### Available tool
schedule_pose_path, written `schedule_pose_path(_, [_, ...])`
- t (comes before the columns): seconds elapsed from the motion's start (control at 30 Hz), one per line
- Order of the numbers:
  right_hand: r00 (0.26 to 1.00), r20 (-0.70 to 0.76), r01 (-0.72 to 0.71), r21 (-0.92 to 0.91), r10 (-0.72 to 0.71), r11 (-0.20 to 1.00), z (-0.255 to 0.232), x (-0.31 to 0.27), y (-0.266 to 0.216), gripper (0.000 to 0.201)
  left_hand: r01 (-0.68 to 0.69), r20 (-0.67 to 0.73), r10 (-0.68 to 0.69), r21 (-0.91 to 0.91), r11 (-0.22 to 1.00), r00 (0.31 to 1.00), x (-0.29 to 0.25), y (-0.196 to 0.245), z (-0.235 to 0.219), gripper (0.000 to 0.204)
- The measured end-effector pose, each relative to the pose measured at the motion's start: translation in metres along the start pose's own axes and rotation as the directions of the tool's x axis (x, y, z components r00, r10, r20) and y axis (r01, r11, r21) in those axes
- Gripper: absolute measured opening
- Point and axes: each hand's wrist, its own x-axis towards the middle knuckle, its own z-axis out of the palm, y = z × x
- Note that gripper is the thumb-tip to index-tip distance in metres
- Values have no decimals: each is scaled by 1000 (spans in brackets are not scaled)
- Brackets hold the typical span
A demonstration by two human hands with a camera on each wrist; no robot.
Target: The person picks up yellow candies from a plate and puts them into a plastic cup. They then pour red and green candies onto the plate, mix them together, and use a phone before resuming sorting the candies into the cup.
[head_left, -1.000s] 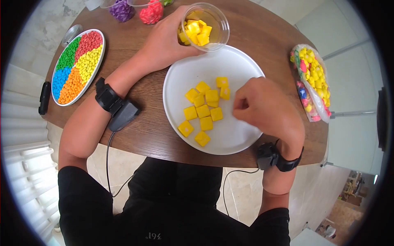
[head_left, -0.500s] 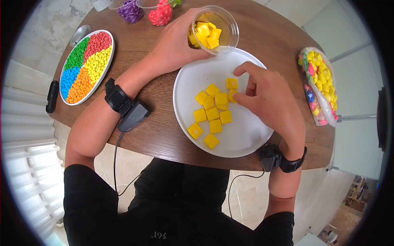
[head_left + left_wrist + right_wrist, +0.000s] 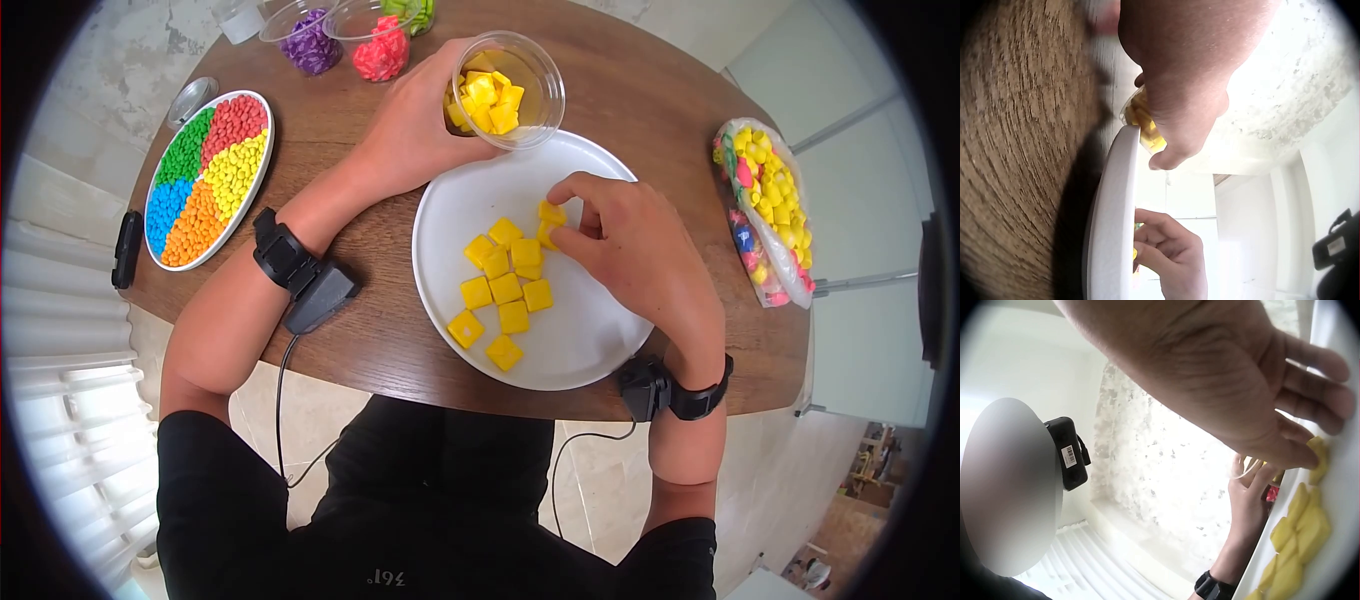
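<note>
1. We find the left hand [image 3: 420, 125] curled firmly round a clear cup [image 3: 541, 104] at the far edge of the white plate [image 3: 590, 320].
2. We find the right hand [image 3: 640, 240] half-curled, pinching yellow squares [image 3: 550, 212] on the plate.

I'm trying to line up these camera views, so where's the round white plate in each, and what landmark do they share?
Head: the round white plate sits at centre.
Left wrist: plate near edge-on, lower left of centre.
Right wrist: plate runs along the right side, cut off by the frame.
Shared landmark: the person's bare right hand.
</note>
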Motion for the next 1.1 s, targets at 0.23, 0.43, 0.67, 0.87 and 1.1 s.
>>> schedule_pose_path(0.23, [998, -63, 6, 15, -5, 1000, 6, 6, 2, 22, 2, -7, -2, 14, 1000, 1000, -1, -3, 1, 80])
schedule_pose_path(0.43, [983, -184, 47, 195, -10, 980, 5, 13, 6, 27, 86, 60, -86, -2, 996, 994, -1, 6, -3, 87])
schedule_pose_path(0.67, [942, -335, 188, 508, -9, 841, 7, 16, 0, 36, 89, 53, -89, 1, 996, 995, 1, 8, -2, 87])
schedule_pose_path(0.87, [942, -337, 192, 557, 9, 808, 3, 14, -2, 36, 111, 61, -111, 6, 994, 992, 1, 7, -2, 87])
schedule_pose_path(1.1, [952, -306, 189, 624, 15, 759, 4, 12, -5, 42, 36, 9, -36, -14, 999, 999, 0, 1, 2, 85])
